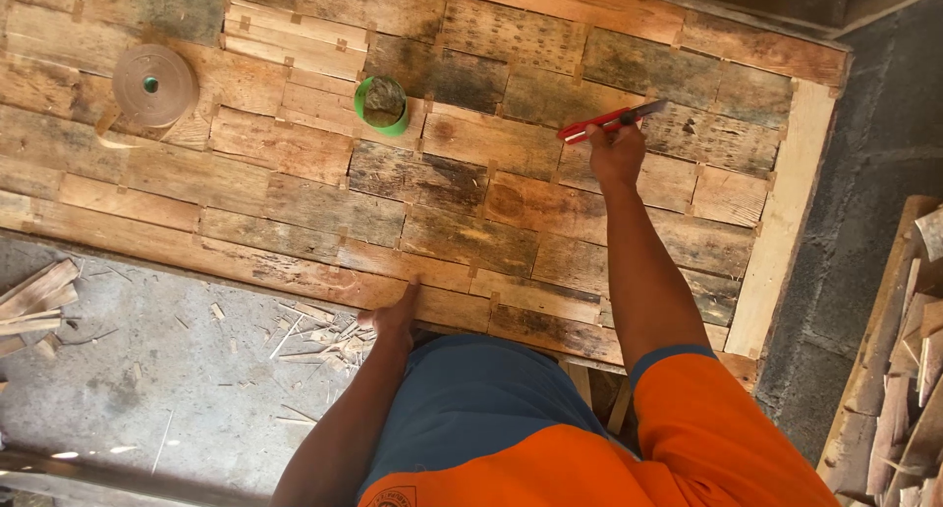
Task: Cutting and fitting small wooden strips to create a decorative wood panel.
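On wood panel (pixel 471 242): right hand (pixel 617 153) grips red cutter (pixel 601 124); left hand (pixel 393 316) apart.

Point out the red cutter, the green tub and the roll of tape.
red cutter (pixel 599 123), head view, on its red handle.
green tub (pixel 365 109), head view, on its green rim.
roll of tape (pixel 155 86), head view, on its flat brown face.

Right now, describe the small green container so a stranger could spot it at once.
Start at the large patchwork panel of reclaimed wooden planks. Near its top middle, right of the brown roll of edge-banding tape, sits the small round green container. It is the only green thing on the wood.
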